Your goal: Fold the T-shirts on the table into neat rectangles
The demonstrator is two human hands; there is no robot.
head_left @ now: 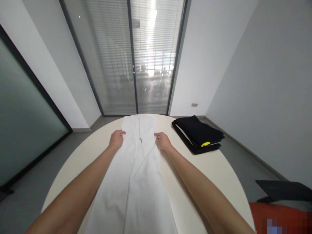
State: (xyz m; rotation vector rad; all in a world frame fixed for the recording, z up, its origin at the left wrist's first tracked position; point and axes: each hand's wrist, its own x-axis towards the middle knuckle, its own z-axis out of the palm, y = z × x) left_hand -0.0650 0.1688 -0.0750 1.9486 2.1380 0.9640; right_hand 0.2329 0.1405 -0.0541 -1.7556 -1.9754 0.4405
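Observation:
A pair of white trousers (143, 175) lies lengthwise over the round table, waist end at the far edge and legs running toward me. Along its left side, a little below the waist, my left hand (117, 139) pinches the cloth between thumb and fingers. My right hand (162, 141) grips the opposite side at about the same height, its fingers curled. A front seam runs down the middle between both hands, and the fabric shows soft creases. The lower ends of the legs are out of view at the bottom.
The cream round table (80, 162) fills the middle. Folded black garments (198, 130) with a yellow patch are stacked at its right. A red and black chair (280, 208) stands at lower right. Beyond are a blind-covered glass partition (114, 65) and white walls.

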